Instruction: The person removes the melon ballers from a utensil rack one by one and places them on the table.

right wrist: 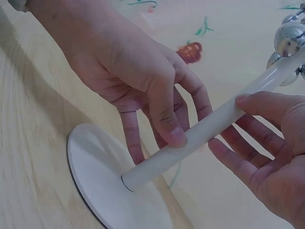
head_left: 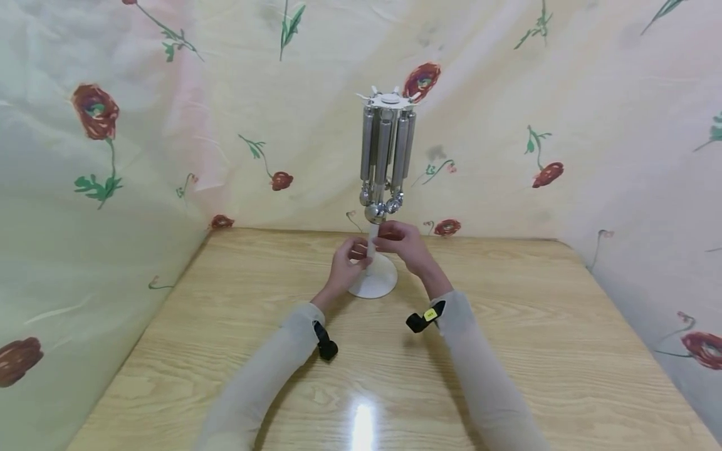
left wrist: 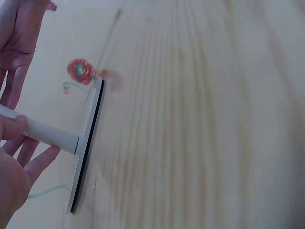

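A tall stand has a round white base (head_left: 379, 285), a slim white pole (right wrist: 157, 164) and a white top disc (head_left: 390, 99) with small prongs round its rim. Several silver rods (head_left: 384, 147) hang from the disc, with shiny chrome balls (head_left: 375, 213) at their lower ends. My left hand (head_left: 343, 268) grips the pole low down, just above the base, thumb on one side and fingers on the other. Higher up, below the balls, my right hand (head_left: 407, 249) holds the same pole between thumb and fingers. The base rests on the table.
A light wood-grain table (head_left: 316, 401) lies under the stand. Cloth with red flowers (head_left: 310, 125) rises behind the table and along both sides. Black straps with small devices (head_left: 326, 343) sit on both sleeved wrists.
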Demonstrator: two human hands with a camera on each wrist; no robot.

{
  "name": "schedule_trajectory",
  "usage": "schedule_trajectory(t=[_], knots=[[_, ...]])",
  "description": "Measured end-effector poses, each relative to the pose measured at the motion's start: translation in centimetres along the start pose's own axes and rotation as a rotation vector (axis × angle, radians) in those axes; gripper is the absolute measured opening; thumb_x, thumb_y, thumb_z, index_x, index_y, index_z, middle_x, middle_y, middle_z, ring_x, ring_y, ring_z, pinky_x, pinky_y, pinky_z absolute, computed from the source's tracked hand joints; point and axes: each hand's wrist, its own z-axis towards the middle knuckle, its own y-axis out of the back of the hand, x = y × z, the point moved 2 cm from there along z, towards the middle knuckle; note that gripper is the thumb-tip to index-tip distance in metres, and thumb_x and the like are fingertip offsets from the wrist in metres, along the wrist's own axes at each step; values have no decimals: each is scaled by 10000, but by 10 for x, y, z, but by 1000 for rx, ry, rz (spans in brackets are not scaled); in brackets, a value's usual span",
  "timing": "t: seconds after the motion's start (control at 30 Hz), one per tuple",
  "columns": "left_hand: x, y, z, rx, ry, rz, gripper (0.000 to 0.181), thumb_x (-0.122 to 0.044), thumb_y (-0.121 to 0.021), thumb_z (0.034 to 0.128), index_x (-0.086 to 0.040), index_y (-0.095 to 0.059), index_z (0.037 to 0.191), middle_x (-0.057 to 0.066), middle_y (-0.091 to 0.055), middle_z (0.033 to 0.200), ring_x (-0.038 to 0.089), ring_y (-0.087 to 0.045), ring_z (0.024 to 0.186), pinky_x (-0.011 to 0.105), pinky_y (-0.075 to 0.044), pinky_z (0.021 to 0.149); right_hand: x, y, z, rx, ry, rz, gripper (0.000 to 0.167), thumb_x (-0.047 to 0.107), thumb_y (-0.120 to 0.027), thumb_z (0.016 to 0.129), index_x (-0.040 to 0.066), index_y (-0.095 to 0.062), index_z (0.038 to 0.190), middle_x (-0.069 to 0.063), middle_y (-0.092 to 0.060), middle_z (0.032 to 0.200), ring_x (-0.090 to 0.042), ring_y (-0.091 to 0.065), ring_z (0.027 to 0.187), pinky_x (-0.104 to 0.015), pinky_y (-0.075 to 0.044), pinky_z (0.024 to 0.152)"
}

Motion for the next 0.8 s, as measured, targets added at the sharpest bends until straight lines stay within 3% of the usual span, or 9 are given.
schedule_trajectory(t=[0.3,0.5,0.8], knots=[[-4,-36,3,22,-1,-23,319,129,-699,854,26,-631,1149,216,-693,1109,320,-683,976,341,-593,865,2,38,-15,3,-27,-32,354,-15,-684,941,-135,-595,1262,-55,-700,1089,-116,-716,959,-300,-619,850],[-8,-53,5,42,-30,-30,312,121,-695,869,40,-620,1161,225,-690,1122,328,-686,983,318,-596,857,0,57,-21,5,-49,-40,373,-29,-673,945,-164,-568,1277,14,-709,1048,-95,-727,928,-277,-617,838],[-12,-74,9,45,-23,-45,325,134,-694,863,58,-617,1169,239,-692,1126,359,-692,1001,324,-603,866,-3,80,-25,15,-34,-62,380,-52,-663,943,-185,-556,1282,64,-717,1036,-84,-723,935,-270,-617,836]])
